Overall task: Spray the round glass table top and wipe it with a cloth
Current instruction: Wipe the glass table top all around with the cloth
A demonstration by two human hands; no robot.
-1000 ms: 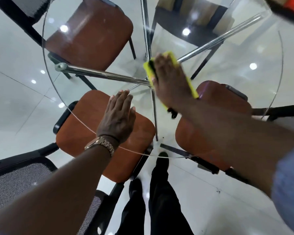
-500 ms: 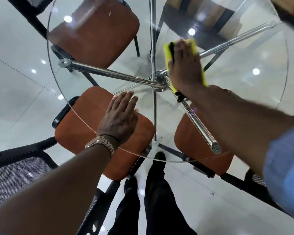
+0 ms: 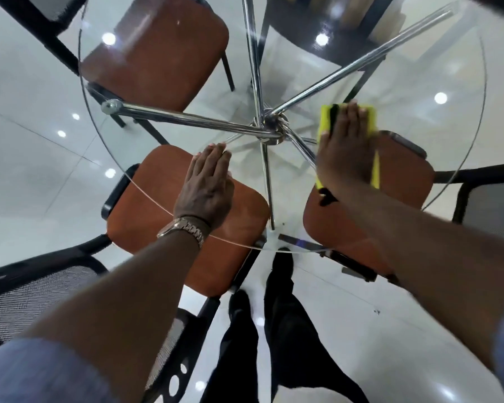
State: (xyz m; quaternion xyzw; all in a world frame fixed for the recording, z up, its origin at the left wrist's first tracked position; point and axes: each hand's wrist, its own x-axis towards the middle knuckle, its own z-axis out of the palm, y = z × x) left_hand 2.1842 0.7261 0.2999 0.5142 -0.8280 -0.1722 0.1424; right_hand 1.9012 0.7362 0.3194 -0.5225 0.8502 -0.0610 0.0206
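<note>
The left hand (image 3: pixel 205 187) lies flat, palm down, fingers straight and close together, on the round glass surface (image 3: pixel 437 68) just inside its near rim; a metal link wristwatch (image 3: pixel 184 228) sits on that wrist. The right hand (image 3: pixel 345 149) is also spread flat, fingers straight, pressing on a yellow cloth (image 3: pixel 371 119) that shows past its fingertips and along both sides; a black band (image 3: pixel 333 112) crosses the cloth by the fingers. The cloth lies on the glass, to the right of the left hand and well apart from it. Between the hands and a little beyond them, a chrome hub (image 3: pixel 269 126) under the clear pane sends out polished tubular legs (image 3: pixel 186 119). Seen through the glass, a brown padded chair seat (image 3: pixel 146 205) lies beneath the left hand, another (image 3: pixel 402 175) beneath the right. A glossy white tiled floor (image 3: pixel 26 170) mirrors round ceiling lights.
</note>
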